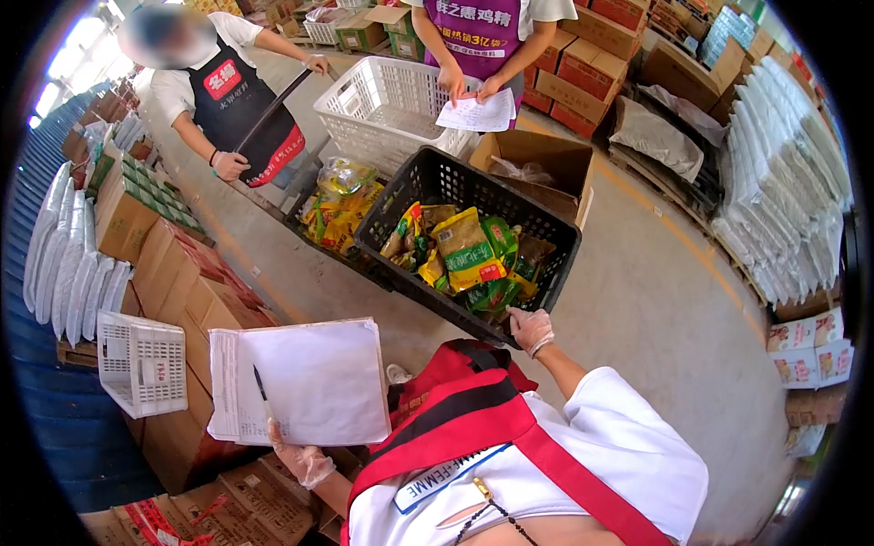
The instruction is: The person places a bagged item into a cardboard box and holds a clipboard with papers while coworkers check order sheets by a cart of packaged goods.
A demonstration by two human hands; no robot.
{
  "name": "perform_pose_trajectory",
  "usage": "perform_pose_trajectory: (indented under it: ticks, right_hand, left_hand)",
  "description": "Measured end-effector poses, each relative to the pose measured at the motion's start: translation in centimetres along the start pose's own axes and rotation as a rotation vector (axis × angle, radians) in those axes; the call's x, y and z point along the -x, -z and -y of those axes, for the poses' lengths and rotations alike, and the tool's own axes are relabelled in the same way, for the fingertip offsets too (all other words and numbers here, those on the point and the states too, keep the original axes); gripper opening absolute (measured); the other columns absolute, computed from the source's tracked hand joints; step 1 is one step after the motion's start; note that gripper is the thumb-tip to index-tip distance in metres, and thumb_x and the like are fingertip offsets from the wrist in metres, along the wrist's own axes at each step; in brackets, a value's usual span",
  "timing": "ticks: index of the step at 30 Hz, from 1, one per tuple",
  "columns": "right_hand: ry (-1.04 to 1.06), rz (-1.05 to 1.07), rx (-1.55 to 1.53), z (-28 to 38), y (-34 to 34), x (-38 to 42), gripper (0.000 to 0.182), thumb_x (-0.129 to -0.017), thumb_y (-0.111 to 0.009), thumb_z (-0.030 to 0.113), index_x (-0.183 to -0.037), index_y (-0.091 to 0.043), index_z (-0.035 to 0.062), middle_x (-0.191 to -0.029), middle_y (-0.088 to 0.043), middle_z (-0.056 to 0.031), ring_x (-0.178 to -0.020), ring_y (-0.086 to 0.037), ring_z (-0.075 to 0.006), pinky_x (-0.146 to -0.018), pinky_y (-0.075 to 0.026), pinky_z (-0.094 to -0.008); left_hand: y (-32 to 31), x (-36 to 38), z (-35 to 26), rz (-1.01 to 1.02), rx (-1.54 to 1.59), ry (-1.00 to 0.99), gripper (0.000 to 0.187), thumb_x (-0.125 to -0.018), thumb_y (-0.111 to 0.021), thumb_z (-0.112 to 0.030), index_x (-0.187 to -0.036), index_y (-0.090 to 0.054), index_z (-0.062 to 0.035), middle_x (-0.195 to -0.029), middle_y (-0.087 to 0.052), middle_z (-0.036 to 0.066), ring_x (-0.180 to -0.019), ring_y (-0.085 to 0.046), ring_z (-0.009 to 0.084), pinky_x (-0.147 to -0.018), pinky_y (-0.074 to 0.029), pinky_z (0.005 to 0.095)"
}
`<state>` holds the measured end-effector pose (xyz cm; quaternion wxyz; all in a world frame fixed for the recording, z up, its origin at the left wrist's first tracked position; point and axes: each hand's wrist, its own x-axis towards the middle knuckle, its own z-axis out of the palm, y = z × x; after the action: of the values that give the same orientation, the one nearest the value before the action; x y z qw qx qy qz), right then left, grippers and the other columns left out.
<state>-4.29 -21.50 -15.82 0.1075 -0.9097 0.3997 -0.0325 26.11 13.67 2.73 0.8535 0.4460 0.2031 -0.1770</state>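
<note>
My left hand (305, 462), in a clear plastic glove, grips the lower edge of a paper-covered clipboard (319, 378). A dark pen (260, 382) lies over the paper, its lower end by my thumb. My right hand (533, 329), gloved too, is closed on the near right rim of a black plastic crate (446, 314). Inside the crate are several yellow-and-green food packets (469, 247). Left of it, more yellow packets (339, 209) sit in another dark container, partly hidden by the crate.
A white crate (391, 105) and an open cardboard box (537, 173) stand beyond. One co-worker (218, 91) holds a dark bar; another (478, 41) holds a paper sheet. Boxes (196, 300) and a white basket (141, 364) are at left, stacked white sacks (783, 182) at right.
</note>
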Motion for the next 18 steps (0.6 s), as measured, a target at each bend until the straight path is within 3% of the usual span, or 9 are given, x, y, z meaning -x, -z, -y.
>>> perform_pose_trajectory:
  ticks: [4, 6, 17, 18]
  right_hand:
    - [-0.005, 0.011, 0.004, -0.12, -0.20, 0.08, 0.027, -0.087, -0.047, 0.024, -0.106, -0.061, 0.0122, -0.075, -0.066, -0.0114, -0.065, -0.063, -0.0272, -0.065, -0.044, -0.0421]
    - [-0.006, 0.001, -0.014, -0.05, -0.07, 0.04, 0.027, -0.087, -0.047, 0.025, -0.106, -0.061, 0.0126, -0.075, -0.066, -0.0110, -0.066, -0.063, -0.0269, -0.065, -0.044, -0.0419]
    - [-0.029, 0.067, -0.003, -0.13, -0.20, 0.07, 0.029, -0.087, -0.046, 0.027, -0.110, -0.060, 0.0142, -0.074, -0.066, -0.0098, -0.067, -0.063, -0.0264, -0.068, -0.043, -0.0418]
    - [0.007, -0.032, -0.006, -0.30, -0.64, 0.13, 0.026, -0.085, -0.048, 0.024, -0.104, -0.063, 0.0141, -0.070, -0.065, -0.0091, -0.062, -0.062, -0.0258, -0.063, -0.043, -0.0416]
  left_hand:
    - [0.26, 0.15, 0.43, 0.016, -0.036, -0.065, 0.047, -0.075, -0.068, -0.022, -0.115, -0.054, -0.0019, -0.113, -0.057, 0.012, -0.103, -0.055, 0.0258, -0.090, -0.046, 0.0418]
    - [-0.27, 0.15, 0.05, -0.048, -0.008, -0.014, 0.050, -0.074, -0.069, -0.022, -0.117, -0.053, -0.0017, -0.115, -0.057, 0.012, -0.104, -0.054, 0.0266, -0.092, -0.045, 0.0425]
    - [-0.32, 0.22, 0.64, 0.041, 0.012, 0.006, 0.051, -0.074, -0.069, -0.022, -0.118, -0.052, -0.0024, -0.116, -0.057, 0.012, -0.105, -0.054, 0.0268, -0.093, -0.044, 0.0426]
    - [-0.44, 0.35, 0.68, 0.045, 0.015, 0.006, 0.051, -0.074, -0.069, -0.022, -0.118, -0.052, -0.0024, -0.116, -0.057, 0.012, -0.105, -0.054, 0.0267, -0.093, -0.044, 0.0426]
